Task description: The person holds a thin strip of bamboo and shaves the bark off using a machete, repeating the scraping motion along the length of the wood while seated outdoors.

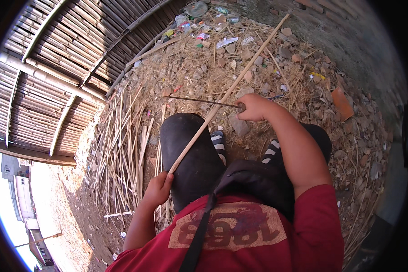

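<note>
A long pale bamboo strip [240, 77] slants from my lap up toward the far right, crossing my left thigh. My left hand [158, 188] is closed around its near end. In my right hand [255, 108] is the handle of a long, thin-bladed knife [199, 101], its dark blade pointing left. The blade crosses the strip a little beyond my knees; whether it cuts into the strip I cannot tell. The fingers of my right hand hide most of the handle.
Many split bamboo strips [118, 154] lie in a loose pile to my left. A slatted bamboo wall [54, 81] stands at the far left, a brick wall [344, 41] at the far right. Stones, dry straw and litter cover the ground, with an orange tile piece [342, 104] at right.
</note>
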Demonstrator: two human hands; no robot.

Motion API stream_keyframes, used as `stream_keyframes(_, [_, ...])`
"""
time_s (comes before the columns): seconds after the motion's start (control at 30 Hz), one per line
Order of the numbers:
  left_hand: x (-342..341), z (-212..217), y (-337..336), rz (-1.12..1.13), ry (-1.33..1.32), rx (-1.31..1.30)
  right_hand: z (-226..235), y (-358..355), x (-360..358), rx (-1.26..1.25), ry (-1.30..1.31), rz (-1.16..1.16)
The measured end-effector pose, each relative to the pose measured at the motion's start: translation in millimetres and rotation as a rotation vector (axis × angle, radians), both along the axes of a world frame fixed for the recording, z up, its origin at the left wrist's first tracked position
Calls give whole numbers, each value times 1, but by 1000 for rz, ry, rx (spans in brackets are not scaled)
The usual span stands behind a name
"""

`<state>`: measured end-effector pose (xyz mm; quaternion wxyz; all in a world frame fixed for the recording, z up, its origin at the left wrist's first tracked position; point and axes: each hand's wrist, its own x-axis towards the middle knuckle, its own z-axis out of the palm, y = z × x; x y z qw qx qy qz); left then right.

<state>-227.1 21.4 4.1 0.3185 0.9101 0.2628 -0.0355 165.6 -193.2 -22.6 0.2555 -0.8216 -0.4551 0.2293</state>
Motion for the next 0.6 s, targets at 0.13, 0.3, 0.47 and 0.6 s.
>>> stream_keyframes(0.13, [-11, -8, 13, 36, 56, -173, 23, 13, -20, -135, -47, 58])
stream_keyframes(0.3, [-2, -2, 8, 6, 51, -136, -21, 5, 1, 28, -40, -83])
stream_keyframes(0.47, [-2, 7, 4, 13, 82, -64, 11, 1, 0, -95, -29, -113])
stream_keyframes(0.6, [-9, -2, 8, 56, 77, -195, 37, 21, -38, -254, -123, 147])
